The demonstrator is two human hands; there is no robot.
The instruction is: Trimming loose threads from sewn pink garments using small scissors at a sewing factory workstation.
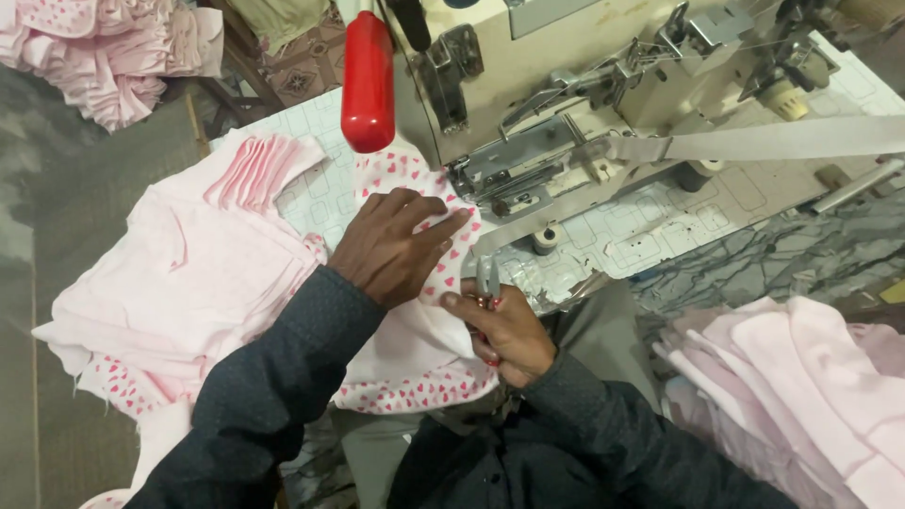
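A: Left hand (391,247)?
B: Flat, fingers together, pressing the pink heart-print fabric (415,330) on the table (650,226), fingertips toward the sewing machine (566,85).
A: Right hand (504,330)?
B: Fingers clamped on small metal snips (486,279), at the fabric's right edge.
A: Snips' axis?
B: Near upright in frame, tip pointing away from the person, toward the machine.
A: Fabric?
B: Runs from lap up to the needle area. Pink stacks (189,273) left.
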